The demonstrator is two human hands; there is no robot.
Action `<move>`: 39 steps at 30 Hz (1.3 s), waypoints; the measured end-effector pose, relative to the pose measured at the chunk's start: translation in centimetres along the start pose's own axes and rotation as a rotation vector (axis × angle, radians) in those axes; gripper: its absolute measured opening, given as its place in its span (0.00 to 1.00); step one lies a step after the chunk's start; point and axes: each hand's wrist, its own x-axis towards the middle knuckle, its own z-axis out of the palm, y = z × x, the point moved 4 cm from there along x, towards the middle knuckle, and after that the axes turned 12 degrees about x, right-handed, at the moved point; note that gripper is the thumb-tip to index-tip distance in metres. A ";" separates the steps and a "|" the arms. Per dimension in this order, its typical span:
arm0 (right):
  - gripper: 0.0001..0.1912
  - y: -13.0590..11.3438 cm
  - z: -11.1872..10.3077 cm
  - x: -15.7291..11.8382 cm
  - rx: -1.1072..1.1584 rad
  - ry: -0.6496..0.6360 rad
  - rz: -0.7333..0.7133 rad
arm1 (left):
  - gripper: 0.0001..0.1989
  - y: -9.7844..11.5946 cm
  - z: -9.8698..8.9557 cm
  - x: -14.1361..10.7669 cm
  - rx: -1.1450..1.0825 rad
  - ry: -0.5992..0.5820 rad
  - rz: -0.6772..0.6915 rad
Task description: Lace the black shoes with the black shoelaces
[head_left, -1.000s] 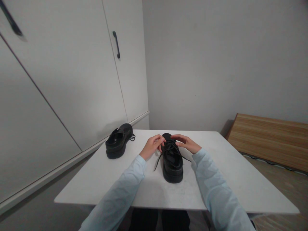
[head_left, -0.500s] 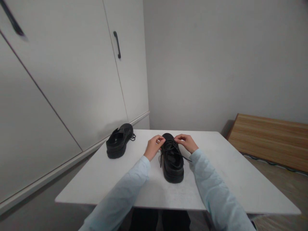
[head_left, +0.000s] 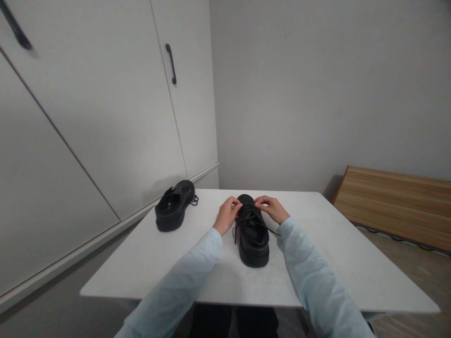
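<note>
At white bench (head_left: 176, 277) before grey wall (head_left: 282, 94), head view: black shoe (head_left: 254, 256) upright between left hand (head_left: 225, 217) and right hand (head_left: 275, 209); second shoe (head_left: 171, 221) further left. Right fingers newly drawn together beside laces (head_left: 250, 212), consistent with fine lace handling. Both grips pinched; cannot tell whether holding lace.

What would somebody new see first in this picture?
Probably the black lace-up shoe in the middle of the white table, with the left hand and right hand at its laces. Then another black shoe on the table's left, near the white cabinet.
</note>
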 end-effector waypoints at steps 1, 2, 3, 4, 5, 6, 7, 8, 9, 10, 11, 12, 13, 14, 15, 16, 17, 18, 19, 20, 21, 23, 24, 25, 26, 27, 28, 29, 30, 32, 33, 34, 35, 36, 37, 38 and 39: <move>0.14 0.1 0.0 0.0 -0.006 -0.001 0.001 | 0.07 -0.1 0.0 0.0 -0.001 -0.002 -0.005; 0.14 0.1 -0.1 0.0 -0.011 -0.004 0.003 | 0.07 -0.2 0.0 0.0 -0.001 -0.004 -0.009; 0.14 0.2 -0.1 0.0 -0.015 -0.006 0.006 | 0.07 -0.3 0.0 0.0 0.000 -0.005 -0.014; 0.14 0.2 -0.1 0.0 -0.019 -0.008 0.008 | 0.07 -0.4 0.0 0.0 0.000 -0.005 -0.017; 0.13 0.3 -0.2 0.0 -0.023 -0.009 0.009 | 0.07 -0.4 0.0 0.0 0.001 -0.004 -0.020; 0.13 0.3 -0.2 0.0 -0.027 -0.009 0.009 | 0.07 -0.5 0.0 0.0 0.002 -0.002 -0.022; 0.13 0.4 -0.2 0.0 -0.031 -0.007 0.009 | 0.07 -0.5 0.0 0.0 0.002 0.000 -0.023; 0.13 0.4 -0.3 0.0 -0.037 -0.006 0.010 | 0.07 -0.5 0.1 -0.1 0.001 0.000 -0.025; 0.13 0.4 -0.3 -0.1 -0.043 -0.007 0.012 | 0.06 -0.6 0.1 -0.1 -0.001 0.000 -0.028; 0.13 0.4 -0.3 -0.1 -0.050 -0.009 0.016 | 0.06 -0.7 0.1 -0.1 -0.004 0.000 -0.035; 0.13 0.4 -0.3 -0.1 -0.057 -0.012 0.021 | 0.06 -0.8 0.1 0.0 -0.007 0.000 -0.043; 0.13 0.4 -0.4 -0.1 -0.065 -0.014 0.024 | 0.05 -0.8 0.2 0.0 -0.008 0.001 -0.052; 0.13 0.4 -0.4 -0.1 -0.072 -0.017 0.026 | 0.05 -0.9 0.2 0.0 -0.006 0.003 -0.062; 0.13 0.4 -0.5 -0.1 -0.078 -0.019 0.026 | 0.05 -1.0 0.2 0.0 -0.002 0.004 -0.071; 0.13 0.4 -0.5 -0.1 -0.082 -0.020 0.026 | 0.04 -1.0 0.2 0.0 0.003 0.003 -0.079; 0.13 0.4 -0.5 -0.1 -0.086 -0.021 0.025 | 0.04 -1.1 0.2 0.0 0.009 0.002 -0.086; 0.13 0.4 -0.6 -0.1 -0.090 -0.023 0.024 | 0.04 -1.1 0.2 0.0 0.015 0.002 -0.093; 0.13 0.3 -0.6 -0.1 -0.092 -0.024 0.024 | 0.04 -1.1 0.2 0.0 0.021 0.003 -0.100; 0.12 0.3 -0.6 -0.1 -0.093 -0.023 0.023 | 0.04 -1.1 0.1 0.0 0.027 0.004 -0.104; 0.12 0.3 -0.6 -0.1 -0.093 -0.020 0.023 | 0.04 -1.1 0.1 0.0 0.036 0.004 -0.105; 0.12 0.2 -0.6 -0.1 -0.094 -0.017 0.024 | 0.05 -1.1 0.0 0.0 0.050 0.005 -0.102; 0.12 0.1 -0.6 -0.2 -0.101 -0.010 0.021 | 0.05 -1.0 -0.1 0.0 0.089 0.003 -0.093; 0.12 0.0 -0.6 -0.2 -0.108 -0.003 0.017 | 0.05 -1.0 -0.2 0.0 0.110 0.003 -0.087; 0.12 -0.1 -0.6 -0.2 -0.116 0.006 0.011 | 0.05 -0.9 -0.3 -0.1 0.129 0.004 -0.081; 0.12 -0.3 -0.6 -0.2 -0.122 0.016 0.003 | 0.05 -0.8 -0.3 -0.1 0.142 0.009 -0.073; 0.12 -0.4 -0.6 -0.2 -0.128 0.023 -0.006 | 0.05 -0.7 -0.4 -0.1 0.152 0.018 -0.060; 0.11 -0.6 -0.6 -0.2 -0.135 0.027 -0.015 | 0.05 -0.5 -0.5 -0.1 0.163 0.029 -0.040; 0.11 -0.7 -0.6 -0.2 -0.144 0.026 -0.025 | 0.05 -0.3 -0.6 -0.2 0.177 0.043 -0.015; 0.10 -0.9 -0.6 -0.1 -0.157 0.023 -0.035 | 0.05 -0.1 -0.8 -0.3 0.192 0.058 0.011; 0.09 -1.2 -0.5 -0.1 -0.192 0.013 -0.062 | 0.04 0.4 -0.9 -0.4 0.211 0.082 0.065; 0.09 -1.3 -0.4 -0.1 -0.210 0.009 -0.076 | 0.04 0.6 -1.0 -0.5 0.210 0.088 0.089; 0.08 -1.4 -0.4 -0.1 -0.226 0.005 -0.086 | 0.03 0.8 -1.1 -0.5 0.199 0.093 0.111; 0.08 -1.5 -0.3 -0.2 -0.239 0.000 -0.091 | 0.03 1.0 -1.1 -0.6 0.184 0.095 0.131; 0.08 -1.6 -0.2 -0.2 -0.250 -0.006 -0.091 | 0.02 1.2 -1.2 -0.6 0.167 0.097 0.154; 0.08 -1.7 -0.1 -0.2 -0.257 -0.011 -0.088 | 0.03 1.4 -1.2 -0.6 0.155 0.098 0.178; 0.08 -1.8 0.0 -0.3 -0.261 -0.014 -0.086 | 0.04 1.6 -1.3 -0.6 0.149 0.098 0.204; 0.07 -2.0 0.1 -0.3 -0.265 -0.013 -0.086 | 0.06 1.9 -1.3 -0.6 0.153 0.096 0.232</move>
